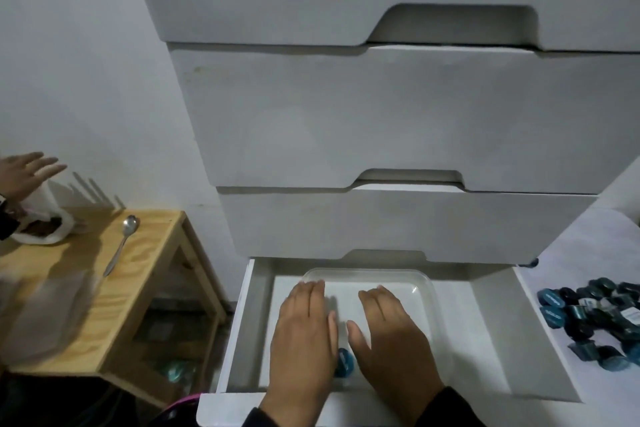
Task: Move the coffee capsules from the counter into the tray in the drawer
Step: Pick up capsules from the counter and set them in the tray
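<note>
Presently, from the head view, both of your hands are inside the open bottom drawer (485, 340), palms down over the clear tray (420, 282). Your left hand (304, 333) lies flat at about 7 o'clock of the tray, fingers straight and together, gripping nothing. Your right hand (391, 336) lies at about 5 o'clock of the tray, fingers likewise extended and holding nothing.

One teal capsule (344, 361) shows between your two wrists at 6 o'clock of the tray, apparently resting on the tray floor; whether either hand touches it cannot be told. No other capsule is visible in the tray, though your hands cover much of its floor.

The remaining coffee capsules (595, 315) sit in a loose pile on the white counter (588, 239) at 3 o'clock of the drawer, well apart from both hands.

At 9 o'clock stands a wooden side table (131, 288) with a spoon (121, 246) lying on it; another person's hand (24, 173) hovers above it, fingers spread.

Assessment: the task appears barely begun. One capsule is judged delivered; nearly the whole pile is left to carry over. Your next move is likely a reach toward 3 o'clock for more.
</note>
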Demonstrator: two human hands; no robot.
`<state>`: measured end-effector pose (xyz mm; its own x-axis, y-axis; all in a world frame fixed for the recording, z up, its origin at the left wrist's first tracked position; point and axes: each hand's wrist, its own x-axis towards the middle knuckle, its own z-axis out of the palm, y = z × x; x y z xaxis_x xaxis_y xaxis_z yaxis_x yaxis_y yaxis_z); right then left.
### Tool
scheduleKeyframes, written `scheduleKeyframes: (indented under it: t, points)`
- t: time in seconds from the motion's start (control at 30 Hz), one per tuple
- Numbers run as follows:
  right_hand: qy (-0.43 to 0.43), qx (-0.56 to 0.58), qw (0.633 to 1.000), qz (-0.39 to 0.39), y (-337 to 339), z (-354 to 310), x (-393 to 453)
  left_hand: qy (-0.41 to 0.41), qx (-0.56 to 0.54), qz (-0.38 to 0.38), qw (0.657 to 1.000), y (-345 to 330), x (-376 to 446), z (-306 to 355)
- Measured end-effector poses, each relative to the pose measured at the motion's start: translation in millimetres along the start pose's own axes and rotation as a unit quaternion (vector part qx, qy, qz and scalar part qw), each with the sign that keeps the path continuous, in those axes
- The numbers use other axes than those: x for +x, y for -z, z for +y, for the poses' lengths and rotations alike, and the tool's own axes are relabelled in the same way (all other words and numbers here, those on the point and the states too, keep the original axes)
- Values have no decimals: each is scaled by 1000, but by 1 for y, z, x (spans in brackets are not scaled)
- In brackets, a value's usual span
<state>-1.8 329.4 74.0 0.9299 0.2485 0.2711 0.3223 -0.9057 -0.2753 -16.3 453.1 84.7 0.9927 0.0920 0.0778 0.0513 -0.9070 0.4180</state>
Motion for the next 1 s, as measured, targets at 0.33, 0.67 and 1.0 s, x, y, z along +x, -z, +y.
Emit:
scheduleKeyframes:
  t: [0.33, 0.67, 1.0]
  points:
    - [55, -117, 990, 62, 21, 68, -20, -11, -29, 0, 1000, -16, -9, 60]
    - [85, -124, 984, 96, 75, 194, -41, -23, -52, -2, 998, -65, -6, 195]
    - [64, -116, 980, 152, 112, 279, -80, -68, -79, -17, 994, -104, -38, 276]
